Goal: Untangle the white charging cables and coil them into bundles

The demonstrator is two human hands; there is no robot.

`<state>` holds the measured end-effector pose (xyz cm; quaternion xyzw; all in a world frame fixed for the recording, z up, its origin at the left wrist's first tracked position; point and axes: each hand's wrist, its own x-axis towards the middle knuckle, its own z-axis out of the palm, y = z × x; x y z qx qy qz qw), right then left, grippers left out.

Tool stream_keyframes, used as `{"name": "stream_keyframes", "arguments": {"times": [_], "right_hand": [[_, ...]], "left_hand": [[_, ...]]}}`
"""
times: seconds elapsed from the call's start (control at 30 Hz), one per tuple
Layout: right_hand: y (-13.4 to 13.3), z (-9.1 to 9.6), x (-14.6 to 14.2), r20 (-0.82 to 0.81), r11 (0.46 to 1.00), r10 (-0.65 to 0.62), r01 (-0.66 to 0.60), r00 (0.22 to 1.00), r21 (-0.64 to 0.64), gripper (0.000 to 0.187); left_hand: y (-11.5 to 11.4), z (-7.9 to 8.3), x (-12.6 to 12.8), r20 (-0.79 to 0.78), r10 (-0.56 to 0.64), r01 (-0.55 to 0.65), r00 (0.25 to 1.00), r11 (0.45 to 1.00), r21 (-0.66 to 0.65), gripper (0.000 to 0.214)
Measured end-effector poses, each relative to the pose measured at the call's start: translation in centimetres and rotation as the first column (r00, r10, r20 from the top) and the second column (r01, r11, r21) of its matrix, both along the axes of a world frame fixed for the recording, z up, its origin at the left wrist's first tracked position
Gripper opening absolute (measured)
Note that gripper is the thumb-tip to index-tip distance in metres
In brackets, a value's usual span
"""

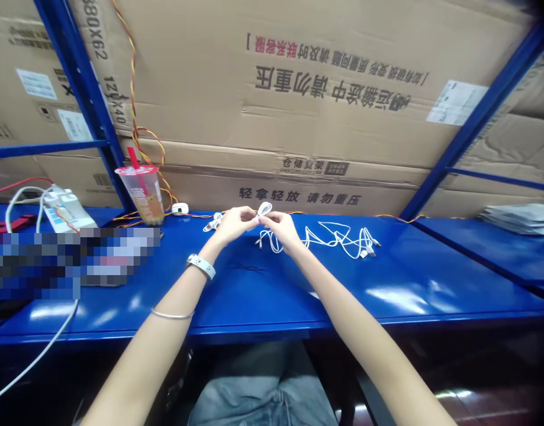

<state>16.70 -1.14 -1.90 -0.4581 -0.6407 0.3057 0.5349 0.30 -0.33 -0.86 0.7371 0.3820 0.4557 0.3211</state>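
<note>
Both my hands are stretched out over the blue shelf top point(263, 290). My left hand point(234, 223) and my right hand point(281, 227) are pinched together on a thin white cable point(263, 209), which loops up between them. The cable trails down under my right hand and runs right into a loose tangle of white cables point(343, 239) lying on the shelf. A small bundled white cable point(213, 222) lies just left of my left hand. I wear a white watch and a thin bangle on the left arm.
A plastic drink cup point(145, 194) with a red straw stands at the back left, beside a white power strip point(67, 210) with cords. Cardboard boxes point(298, 100) wall the back. A stack of grey bags point(520, 216) lies far right. Blue uprights frame the bay.
</note>
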Motion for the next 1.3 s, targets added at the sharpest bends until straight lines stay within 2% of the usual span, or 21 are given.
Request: {"name": "stream_keyframes", "arguments": {"times": [0.17, 0.27, 0.4, 0.53, 0.6, 0.63, 0.7, 0.8, 0.87, 0.93, 1.0, 1.07, 1.1, 1.2, 1.3], "right_hand": [[0.7, -0.5, 0.3, 0.046, 0.998, -0.057, 0.056, 0.997, 0.022, 0.019], [0.8, -0.4, 0.6, 0.076, 0.997, -0.078, 0.076, 0.994, 0.032, 0.016], [0.5, -0.1, 0.9, 0.146, 0.990, -0.124, 0.113, 0.982, 0.078, 0.014], [-0.2, 0.4, 0.8, 0.228, 0.990, -0.123, 0.104, 0.966, 0.094, 0.015], [-0.4, 0.7, 0.8, 0.237, 0.990, -0.122, 0.101, 0.964, 0.096, 0.014], [-0.5, 0.9, 0.9, 0.247, 0.988, -0.136, 0.113, 0.959, 0.104, 0.014], [-0.5, 1.2, 1.3, 0.279, 0.977, -0.197, 0.166, 0.940, 0.132, 0.014], [-0.5, 1.7, 2.4, 0.312, 0.956, -0.288, 0.252, 0.905, 0.152, 0.013], [-0.6, 2.0, 3.0, 0.306, 0.954, -0.296, 0.266, 0.905, 0.136, 0.013], [-0.8, 2.3, 3.3, 0.296, 0.955, -0.293, 0.261, 0.909, 0.144, 0.014], [-0.9, 2.3, 3.1, 0.295, 0.951, -0.294, 0.247, 0.909, 0.186, 0.013], [-1.0, 2.3, 2.7, 0.298, 0.940, -0.302, 0.232, 0.905, 0.249, 0.014], [-1.1, 2.2, 2.5, 0.303, 0.934, -0.307, 0.226, 0.902, 0.276, 0.014], [-1.1, 2.1, 2.1, 0.308, 0.929, -0.307, 0.214, 0.900, 0.303, 0.013], [-0.8, 2.1, 2.4, 0.246, 0.958, -0.205, 0.143, 0.947, 0.247, 0.013]], "left_hand": [[-0.4, 0.2, 0.5, 0.012, -0.020, 0.020, 1.000, 1.000, 0.016, 0.034], [-0.5, 0.4, 0.8, 0.124, -0.063, 0.076, 0.990, 0.992, -0.103, 0.028], [-0.6, 0.6, 0.9, 0.372, -0.086, 0.229, 0.924, 0.904, -0.360, 0.021], [-0.6, 0.9, 0.9, 0.604, -0.090, 0.419, 0.792, 0.799, -0.431, 0.017], [-0.5, 1.1, 0.8, 0.628, -0.074, 0.446, 0.775, 0.768, -0.459, 0.015], [-0.5, 1.2, 0.8, 0.629, -0.051, 0.431, 0.776, 0.771, -0.469, 0.013], [-0.3, 1.5, 0.4, 0.660, 0.017, 0.377, 0.751, 0.810, -0.450, 0.011], [0.3, 1.7, -1.1, 0.729, 0.124, 0.243, 0.673, 0.894, -0.376, 0.026], [0.7, 1.7, -2.1, 0.669, 0.197, 0.119, 0.717, 0.911, -0.396, 0.029], [0.9, 1.4, -2.5, 0.570, 0.234, 0.063, 0.787, 0.889, -0.453, 0.026], [0.7, 1.0, -2.0, 0.493, 0.184, 0.106, 0.850, 0.858, -0.502, 0.024], [0.4, 0.6, -0.9, 0.471, 0.087, 0.205, 0.878, 0.820, -0.534, 0.028], [0.1, 0.4, -0.4, 0.485, 0.036, 0.261, 0.874, 0.807, -0.530, 0.028], [-0.4, 0.3, 0.8, 0.540, -0.019, 0.345, 0.841, 0.788, -0.510, 0.022], [-0.5, 0.6, 0.7, 0.636, -0.016, 0.419, 0.772, 0.765, -0.489, 0.017]]}}
